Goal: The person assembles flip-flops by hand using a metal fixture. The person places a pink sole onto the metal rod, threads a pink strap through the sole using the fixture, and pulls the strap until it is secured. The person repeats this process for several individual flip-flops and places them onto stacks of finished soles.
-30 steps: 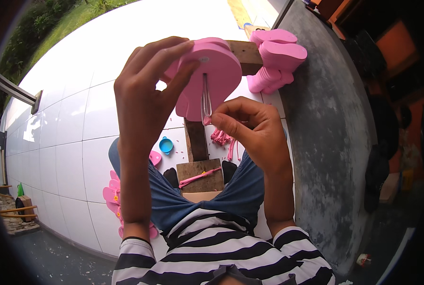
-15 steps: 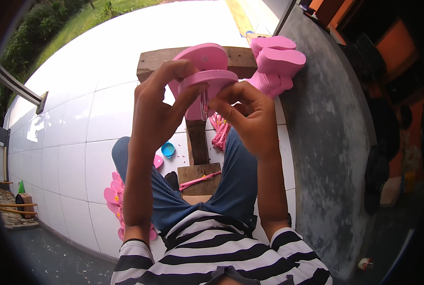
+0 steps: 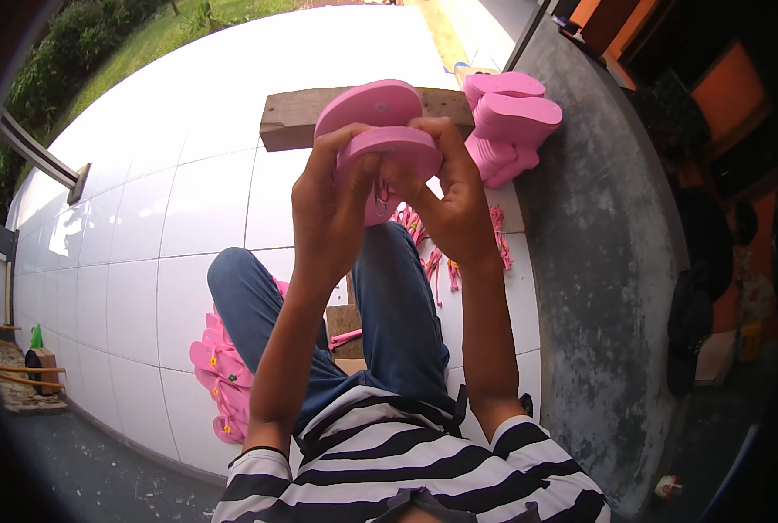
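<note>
Both my hands are closed around a pink flip-flop sole (image 3: 399, 138), held up over the wooden bench. My left hand (image 3: 330, 200) grips its left side with the thumb below the rim. My right hand (image 3: 455, 205) holds the right side, its thumb pressed close to the left one. Another rounded pink sole piece (image 3: 367, 103) with a small hole shows right behind; whether the two are joined I cannot tell. A thin metal loop (image 3: 381, 207) hangs below my thumbs, its upper part hidden by them.
A stack of pink soles (image 3: 515, 118) stands on the right end of the wooden bench (image 3: 289, 120). Pink straps (image 3: 500, 235) lie on the white tiles beyond my right knee. Finished-looking pink flip-flops (image 3: 219, 370) lie beside my left leg. A grey ledge (image 3: 581, 288) runs along the right.
My left hand has shifted right, and both thumbs are now together under the sole. The right fingers have come up over its rim. My legs have moved, now hiding the blue cup.
</note>
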A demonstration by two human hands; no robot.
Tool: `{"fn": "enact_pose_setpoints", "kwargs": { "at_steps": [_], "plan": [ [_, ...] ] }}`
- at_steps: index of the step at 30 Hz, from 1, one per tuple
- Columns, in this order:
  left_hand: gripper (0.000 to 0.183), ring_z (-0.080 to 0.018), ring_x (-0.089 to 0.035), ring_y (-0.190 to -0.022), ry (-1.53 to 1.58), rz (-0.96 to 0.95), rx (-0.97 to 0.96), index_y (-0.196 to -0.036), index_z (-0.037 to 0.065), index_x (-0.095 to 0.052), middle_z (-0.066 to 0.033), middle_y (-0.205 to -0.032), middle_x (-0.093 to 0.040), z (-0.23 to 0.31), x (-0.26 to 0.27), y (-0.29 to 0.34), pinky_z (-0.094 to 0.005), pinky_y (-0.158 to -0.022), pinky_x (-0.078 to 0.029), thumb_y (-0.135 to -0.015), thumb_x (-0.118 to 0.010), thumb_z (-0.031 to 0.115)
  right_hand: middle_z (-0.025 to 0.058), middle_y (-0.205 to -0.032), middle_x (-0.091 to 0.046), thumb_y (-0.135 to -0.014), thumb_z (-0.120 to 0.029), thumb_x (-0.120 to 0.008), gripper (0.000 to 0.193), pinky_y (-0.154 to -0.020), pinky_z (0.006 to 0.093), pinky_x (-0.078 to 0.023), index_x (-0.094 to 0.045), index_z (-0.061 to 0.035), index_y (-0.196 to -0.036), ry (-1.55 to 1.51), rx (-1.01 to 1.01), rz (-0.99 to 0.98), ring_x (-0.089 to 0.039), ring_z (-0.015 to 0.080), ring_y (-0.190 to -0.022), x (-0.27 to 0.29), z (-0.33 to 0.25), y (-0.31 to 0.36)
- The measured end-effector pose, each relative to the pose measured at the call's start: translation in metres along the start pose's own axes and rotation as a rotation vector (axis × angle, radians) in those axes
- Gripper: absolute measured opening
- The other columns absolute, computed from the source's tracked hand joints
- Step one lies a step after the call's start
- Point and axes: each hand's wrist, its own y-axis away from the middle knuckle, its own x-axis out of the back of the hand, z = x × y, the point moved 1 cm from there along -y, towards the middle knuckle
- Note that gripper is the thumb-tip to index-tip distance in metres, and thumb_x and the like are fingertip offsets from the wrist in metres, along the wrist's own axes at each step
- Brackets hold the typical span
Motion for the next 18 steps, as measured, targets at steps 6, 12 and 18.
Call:
{"fn": "enact_pose_setpoints", "kwargs": {
  "at_steps": [6, 12, 18],
  "plan": [
    [0.026, -0.0131, -0.061, -0.096, 0.059, 0.022, 0.030, -0.119, 0.001, -0.056, -0.0079, -0.104, -0.064, 0.011, 0.000, 0.026, -0.0270, -0.083, -0.049, -0.101, -0.057, 0.020, 0.0090, -0.106, -0.060, -0.072, -0.029, -0.088, 0.060, -0.082, 0.0339, -0.052, -0.053, -0.0071, -0.117, -0.073, -0.032, 0.077, -0.061, 0.0205, -0.101, -0.013, -0.009, 0.032],
    [0.026, -0.0117, -0.060, -0.095, 0.223, 0.140, 0.141, -0.120, 0.001, -0.055, -0.0069, -0.104, -0.063, 0.017, -0.003, 0.047, -0.0254, -0.082, -0.049, -0.101, -0.057, 0.018, 0.0073, -0.100, -0.060, -0.074, -0.023, -0.087, 0.052, -0.079, 0.0321, -0.050, -0.054, -0.0071, -0.110, -0.006, -0.023, 0.139, -0.062, 0.0185, -0.092, -0.021, -0.016, 0.046],
    [0.030, -0.0223, -0.064, -0.074, 0.121, -0.023, -0.262, -0.103, -0.002, -0.065, -0.0119, -0.088, -0.071, 0.058, 0.001, 0.103, -0.0310, -0.070, -0.051, -0.081, -0.079, 0.014, 0.0089, -0.098, -0.059, -0.062, -0.013, -0.093, 0.056, -0.079, 0.0330, -0.046, -0.055, -0.0067, -0.101, -0.010, 0.027, 0.046, -0.057, 0.0167, -0.089, -0.010, -0.073, 0.132]
  ]
}}
